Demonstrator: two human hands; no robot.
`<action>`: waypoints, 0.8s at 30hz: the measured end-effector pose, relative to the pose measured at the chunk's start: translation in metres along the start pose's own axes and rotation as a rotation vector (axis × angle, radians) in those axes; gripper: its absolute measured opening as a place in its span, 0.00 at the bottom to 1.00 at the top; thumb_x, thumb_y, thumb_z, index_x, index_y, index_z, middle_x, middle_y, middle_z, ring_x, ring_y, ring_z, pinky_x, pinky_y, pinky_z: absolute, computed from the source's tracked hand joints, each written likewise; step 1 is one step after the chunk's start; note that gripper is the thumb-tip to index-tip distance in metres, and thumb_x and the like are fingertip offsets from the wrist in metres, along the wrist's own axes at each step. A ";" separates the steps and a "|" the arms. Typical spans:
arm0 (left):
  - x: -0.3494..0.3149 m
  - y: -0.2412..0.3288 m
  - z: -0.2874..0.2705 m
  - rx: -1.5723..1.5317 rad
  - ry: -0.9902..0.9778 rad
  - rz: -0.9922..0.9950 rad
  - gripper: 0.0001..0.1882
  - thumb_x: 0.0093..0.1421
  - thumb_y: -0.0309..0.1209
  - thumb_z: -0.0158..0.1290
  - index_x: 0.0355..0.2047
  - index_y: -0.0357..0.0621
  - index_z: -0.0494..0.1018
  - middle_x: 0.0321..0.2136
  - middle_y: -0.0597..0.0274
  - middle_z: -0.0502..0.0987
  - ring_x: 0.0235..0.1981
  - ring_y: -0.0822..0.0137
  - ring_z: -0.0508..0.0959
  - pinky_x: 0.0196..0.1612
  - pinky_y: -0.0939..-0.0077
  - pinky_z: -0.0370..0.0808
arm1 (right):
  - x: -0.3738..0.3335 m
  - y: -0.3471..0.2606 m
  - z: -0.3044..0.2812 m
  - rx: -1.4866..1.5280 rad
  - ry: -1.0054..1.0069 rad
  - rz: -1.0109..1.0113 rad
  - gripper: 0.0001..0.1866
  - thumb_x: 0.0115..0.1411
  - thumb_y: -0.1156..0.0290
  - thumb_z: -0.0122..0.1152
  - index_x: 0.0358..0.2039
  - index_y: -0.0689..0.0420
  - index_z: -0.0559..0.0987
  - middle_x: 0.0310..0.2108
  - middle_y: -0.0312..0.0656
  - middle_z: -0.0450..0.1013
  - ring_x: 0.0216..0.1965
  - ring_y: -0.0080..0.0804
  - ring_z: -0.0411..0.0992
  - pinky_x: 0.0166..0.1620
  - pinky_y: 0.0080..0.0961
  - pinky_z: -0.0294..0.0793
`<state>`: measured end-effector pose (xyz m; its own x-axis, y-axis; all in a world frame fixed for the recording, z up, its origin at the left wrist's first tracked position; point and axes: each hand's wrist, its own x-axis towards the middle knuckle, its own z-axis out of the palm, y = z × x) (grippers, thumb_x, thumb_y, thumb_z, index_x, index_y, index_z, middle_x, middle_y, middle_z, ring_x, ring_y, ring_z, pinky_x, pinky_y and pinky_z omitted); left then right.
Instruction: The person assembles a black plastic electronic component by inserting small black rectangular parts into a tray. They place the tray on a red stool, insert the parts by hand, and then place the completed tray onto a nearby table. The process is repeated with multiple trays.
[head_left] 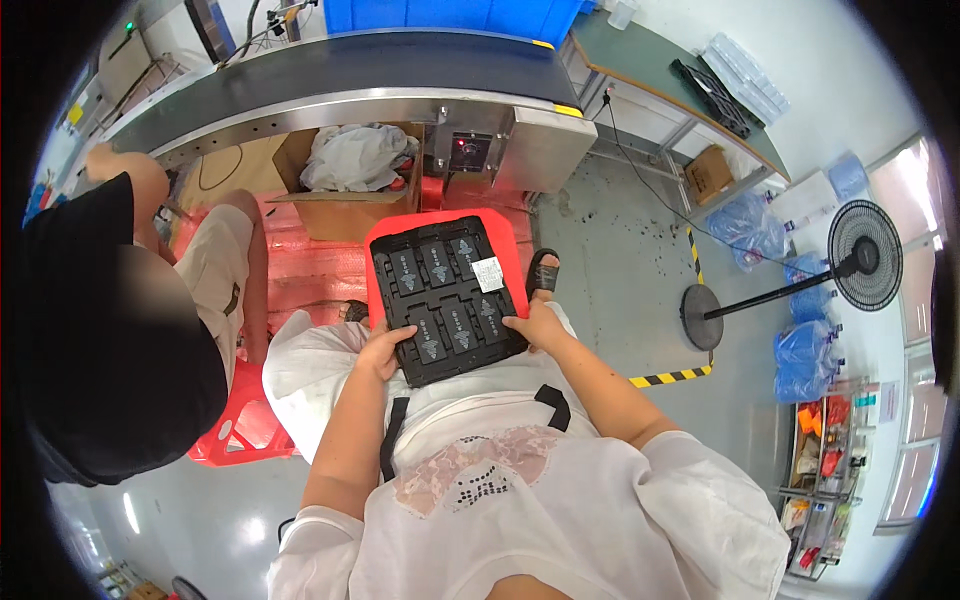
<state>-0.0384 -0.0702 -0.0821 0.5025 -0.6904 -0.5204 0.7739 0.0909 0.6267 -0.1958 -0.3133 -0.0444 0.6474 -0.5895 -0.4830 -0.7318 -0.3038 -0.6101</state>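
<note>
A black plastic tray [408, 333] lies tilted over my lap, its far part above a red plastic stool [507, 245]. Several flat dark pieces with grey markings sit in its compartments, in two rows. A white label [488, 274] is stuck near its far right side. My left hand [383, 350] grips the near left edge, thumb on top and the other fingers hidden below. On the right edge, my right hand [539, 327] holds the tray the same way, thumb over the rim.
Ahead runs a conveyor belt [400, 62] with a metal control box [545, 150]. Beneath it stands a cardboard box [345, 215] with grey plastic bagging. A person in black [120, 330] sits close on my left. To the right are a standing fan [865, 255], a green-topped table [650, 65] and water bottles [805, 345].
</note>
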 end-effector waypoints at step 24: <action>0.017 0.004 0.209 0.091 -0.650 -0.220 0.28 0.52 0.21 0.51 0.55 0.40 0.59 0.48 0.56 0.71 0.48 0.62 0.73 0.51 0.67 0.72 | -0.159 0.062 -0.143 1.522 0.067 -0.047 0.25 0.50 0.81 0.52 0.51 0.60 0.66 0.46 0.43 0.69 0.45 0.35 0.71 0.49 0.33 0.72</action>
<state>-0.1076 -0.2317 0.0333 -0.0178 -0.9785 -0.2056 0.7820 -0.1417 0.6069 -0.3744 -0.3452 0.0846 0.6220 -0.6459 -0.4428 0.2238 0.6885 -0.6899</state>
